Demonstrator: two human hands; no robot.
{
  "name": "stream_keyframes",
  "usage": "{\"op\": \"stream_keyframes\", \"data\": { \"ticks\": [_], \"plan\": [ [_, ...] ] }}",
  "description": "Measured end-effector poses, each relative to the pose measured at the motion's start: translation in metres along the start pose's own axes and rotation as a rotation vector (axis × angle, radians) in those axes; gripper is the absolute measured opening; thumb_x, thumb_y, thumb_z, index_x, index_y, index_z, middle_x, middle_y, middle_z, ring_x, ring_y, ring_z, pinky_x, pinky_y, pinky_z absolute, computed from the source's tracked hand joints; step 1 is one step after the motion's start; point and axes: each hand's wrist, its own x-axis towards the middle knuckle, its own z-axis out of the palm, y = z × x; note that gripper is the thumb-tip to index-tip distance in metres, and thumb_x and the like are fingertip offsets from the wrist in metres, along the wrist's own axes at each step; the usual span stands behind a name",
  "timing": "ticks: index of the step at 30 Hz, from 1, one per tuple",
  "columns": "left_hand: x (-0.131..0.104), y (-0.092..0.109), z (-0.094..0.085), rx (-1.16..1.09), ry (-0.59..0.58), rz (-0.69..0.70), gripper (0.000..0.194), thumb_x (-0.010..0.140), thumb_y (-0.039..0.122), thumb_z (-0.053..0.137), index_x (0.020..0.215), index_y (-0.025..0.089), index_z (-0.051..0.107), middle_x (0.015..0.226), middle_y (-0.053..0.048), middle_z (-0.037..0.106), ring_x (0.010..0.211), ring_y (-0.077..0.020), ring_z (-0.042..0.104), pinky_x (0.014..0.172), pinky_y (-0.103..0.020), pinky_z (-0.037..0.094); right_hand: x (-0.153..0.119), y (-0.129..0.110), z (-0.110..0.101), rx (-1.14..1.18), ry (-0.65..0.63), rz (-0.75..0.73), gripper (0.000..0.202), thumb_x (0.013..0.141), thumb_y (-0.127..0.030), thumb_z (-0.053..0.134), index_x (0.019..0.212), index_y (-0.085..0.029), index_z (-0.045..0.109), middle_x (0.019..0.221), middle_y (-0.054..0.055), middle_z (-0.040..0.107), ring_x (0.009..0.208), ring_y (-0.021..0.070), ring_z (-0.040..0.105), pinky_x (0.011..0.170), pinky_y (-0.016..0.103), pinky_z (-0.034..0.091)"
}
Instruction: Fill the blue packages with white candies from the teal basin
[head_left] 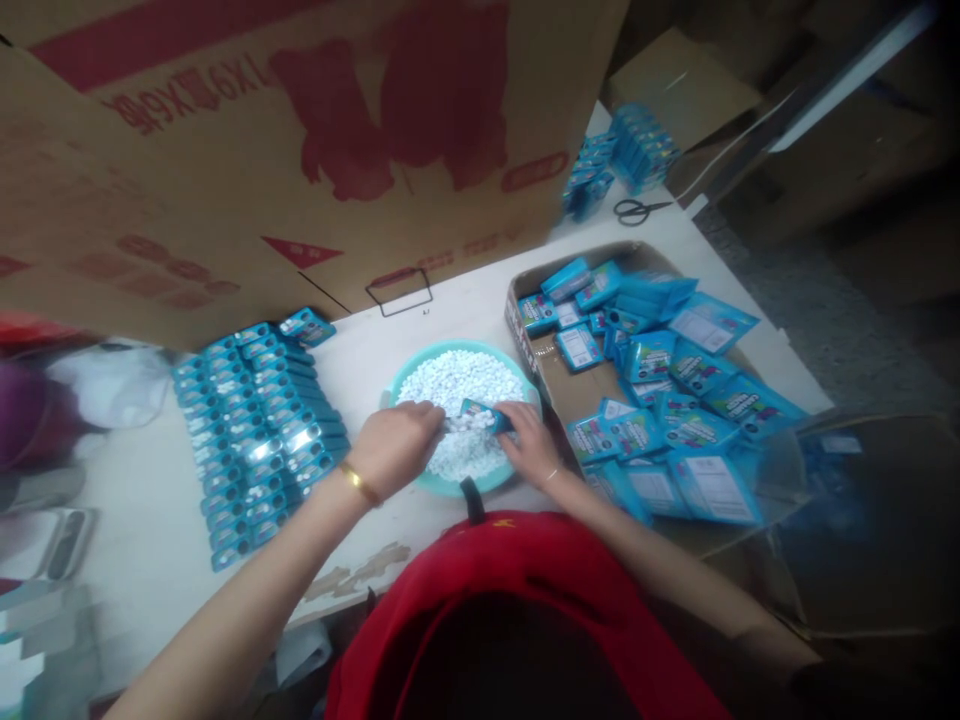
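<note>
A turquoise basin (pixel 397 370) full of small white pellets (pixel 461 375) stands in front of me on the white table. Over the pellets, my right hand (pixel 531 445) grips a small blue box (pixel 486 414) between thumb and fingers, and the box lies tilted towards the left. White pellets show at its left end. My left hand (pixel 397 447), with a gold bracelet (pixel 360 484) at the wrist, is closed just left of the box. What its fingers hold is hidden.
Rows of small blue boxes (pixel 259 430) stand at the left. To the right, a cardboard tray (pixel 529 350) holds many blue printed packets (pixel 697 415). Scissors (pixel 637 210) and more blue packs (pixel 641 145) lie behind it. A big carton (pixel 247 200) walls off the back.
</note>
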Motion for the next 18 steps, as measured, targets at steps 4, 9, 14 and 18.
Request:
{"op": "stream_keyframes", "data": {
  "ticks": [4,9,14,18],
  "plan": [
    [-0.003,0.029,-0.024,0.154,-0.002,0.004,0.02,0.089,0.015,0.039,0.088,0.015,0.059,0.08,-0.01,0.062,0.074,-0.0227,0.058,0.058,-0.032,0.044,-0.003,0.002,0.003,0.008,0.011,-0.018,0.04,0.082,-0.016,0.048,0.121,-0.02,0.053,0.114,0.011,0.062,0.109,0.0271,0.055,0.095,0.049,0.048],
    [-0.011,0.015,-0.02,0.168,0.087,-0.003,0.018,0.089,0.016,0.04,0.089,0.017,0.058,0.082,-0.008,0.062,0.076,-0.0212,0.057,0.06,-0.031,0.043,-0.005,0.006,0.001,0.033,0.018,0.01,0.038,0.084,-0.018,0.048,0.122,-0.022,0.052,0.115,0.011,0.062,0.112,0.0263,0.055,0.096,0.048,0.047],
    [0.0,-0.039,0.065,-0.066,-0.017,-0.24,0.014,0.087,0.024,0.046,0.091,0.018,0.058,0.088,-0.009,0.064,0.082,-0.0235,0.059,0.064,-0.031,0.044,-0.008,0.012,-0.009,0.017,0.068,0.065,0.036,0.085,-0.021,0.051,0.121,-0.022,0.051,0.115,0.011,0.061,0.11,0.0262,0.055,0.095,0.046,0.047],
    [0.03,-0.035,0.146,-0.29,-0.062,-0.269,0.015,0.086,0.025,0.047,0.093,0.018,0.059,0.095,-0.01,0.066,0.09,-0.025,0.061,0.074,-0.035,0.047,-0.008,0.017,-0.014,0.023,0.115,0.112,0.035,0.085,-0.025,0.054,0.12,-0.023,0.051,0.115,0.01,0.061,0.109,0.026,0.056,0.095,0.046,0.047]
  ]
}}
